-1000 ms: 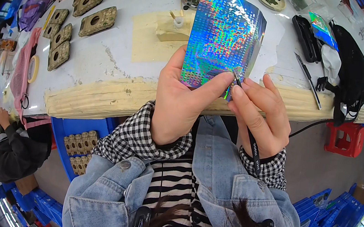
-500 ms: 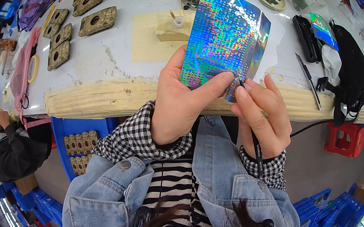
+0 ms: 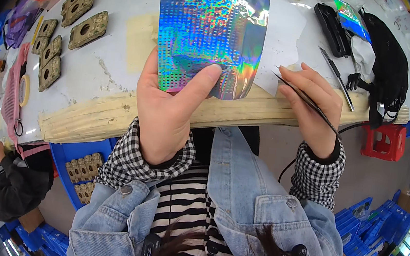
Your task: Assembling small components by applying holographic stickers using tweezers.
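Two hands are seen raised over the near table edge [image 3: 129, 113], which is wrapped in ridged, yellowed tape. The left hand [image 3: 169, 107] is closed on a holographic foil pouch [image 3: 210, 30]: thumb pressed on its lower front, fingers hidden behind. The pouch is held upright above the tabletop, flat, glossy, rainbow-patterned, lower corners rounded. The right hand [image 3: 311, 108] is closed around slim dark tweezers [image 3: 302, 97], tips pointed at the pouch's right edge, just short of it; contact cannot be told. A thin cable is seen running down from that hand.

Open room is left on the white, scuffed table surface between the pouch and the left clutter. At the far left, about eight tan perforated blocks [image 3: 88, 30] are laid in loose rows, with a tape roll [image 3: 23, 89] beside them near the edge. To the right, one black case [image 3: 334, 28], a second small foil pouch [image 3: 351, 18], one slim pen-like tool [image 3: 337, 78] and a black cloth [image 3: 389, 64] are crowded together. Below the table, a blue crate [image 3: 77, 155] with more blocks and a red stool [image 3: 392, 142] are visible.
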A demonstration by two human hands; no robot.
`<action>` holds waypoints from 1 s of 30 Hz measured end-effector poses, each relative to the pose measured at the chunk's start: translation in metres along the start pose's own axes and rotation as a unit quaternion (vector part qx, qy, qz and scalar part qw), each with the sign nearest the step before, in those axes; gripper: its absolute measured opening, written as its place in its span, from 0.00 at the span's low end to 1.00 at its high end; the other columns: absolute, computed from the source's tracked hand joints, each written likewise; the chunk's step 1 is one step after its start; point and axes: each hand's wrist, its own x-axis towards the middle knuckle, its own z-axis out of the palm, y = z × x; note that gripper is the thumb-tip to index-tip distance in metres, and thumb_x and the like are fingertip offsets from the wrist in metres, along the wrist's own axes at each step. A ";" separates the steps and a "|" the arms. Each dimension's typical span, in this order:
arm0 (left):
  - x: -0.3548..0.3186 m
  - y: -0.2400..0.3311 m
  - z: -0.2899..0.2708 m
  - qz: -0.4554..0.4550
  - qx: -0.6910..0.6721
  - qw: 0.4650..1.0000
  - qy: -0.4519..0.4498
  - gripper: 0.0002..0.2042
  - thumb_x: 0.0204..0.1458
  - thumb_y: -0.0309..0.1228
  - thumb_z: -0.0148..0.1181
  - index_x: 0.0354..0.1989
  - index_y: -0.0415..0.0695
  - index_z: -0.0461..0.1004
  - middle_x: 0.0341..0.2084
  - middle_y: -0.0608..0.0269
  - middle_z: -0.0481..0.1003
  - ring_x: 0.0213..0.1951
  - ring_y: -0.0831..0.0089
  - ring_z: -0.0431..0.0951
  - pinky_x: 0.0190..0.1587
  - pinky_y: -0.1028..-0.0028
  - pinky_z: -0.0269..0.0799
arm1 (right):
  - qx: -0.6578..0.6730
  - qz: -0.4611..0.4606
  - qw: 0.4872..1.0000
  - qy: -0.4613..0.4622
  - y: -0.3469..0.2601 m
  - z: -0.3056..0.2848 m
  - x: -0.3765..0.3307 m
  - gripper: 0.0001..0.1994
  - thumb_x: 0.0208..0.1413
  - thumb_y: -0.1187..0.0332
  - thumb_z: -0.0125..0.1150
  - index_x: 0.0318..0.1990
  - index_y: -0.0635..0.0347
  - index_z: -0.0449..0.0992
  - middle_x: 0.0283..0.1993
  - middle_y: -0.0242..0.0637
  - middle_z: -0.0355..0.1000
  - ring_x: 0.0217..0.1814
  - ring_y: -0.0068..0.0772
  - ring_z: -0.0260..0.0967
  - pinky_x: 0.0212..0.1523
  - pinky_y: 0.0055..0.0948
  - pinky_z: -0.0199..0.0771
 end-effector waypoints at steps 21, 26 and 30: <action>0.000 0.001 -0.009 0.016 0.019 0.999 -0.024 0.14 0.52 0.19 0.58 0.48 0.37 0.69 0.39 0.58 0.77 0.39 0.72 0.79 0.44 0.70 0.77 | 0.085 0.035 0.988 -0.123 0.004 -0.009 0.022 0.05 0.55 0.71 0.59 0.35 0.64 0.73 0.24 0.39 0.71 0.23 0.31 0.67 0.26 0.25 0.64; 0.000 0.001 -0.009 0.022 0.017 0.999 -0.029 0.13 0.54 0.20 0.57 0.48 0.38 0.69 0.39 0.58 0.77 0.40 0.71 0.79 0.44 0.68 0.78 | 0.080 0.033 0.986 -0.143 0.004 -0.014 0.022 0.06 0.57 0.70 0.57 0.34 0.65 0.71 0.26 0.40 0.71 0.24 0.30 0.68 0.27 0.25 0.64; -0.001 0.004 -0.007 0.002 -0.002 1.000 -0.007 0.15 0.49 0.17 0.61 0.46 0.37 0.69 0.38 0.60 0.77 0.38 0.76 0.78 0.42 0.77 0.75 | 0.042 -0.021 0.985 -0.163 0.004 -0.015 0.025 0.07 0.58 0.69 0.56 0.34 0.64 0.70 0.28 0.41 0.73 0.27 0.30 0.70 0.28 0.26 0.64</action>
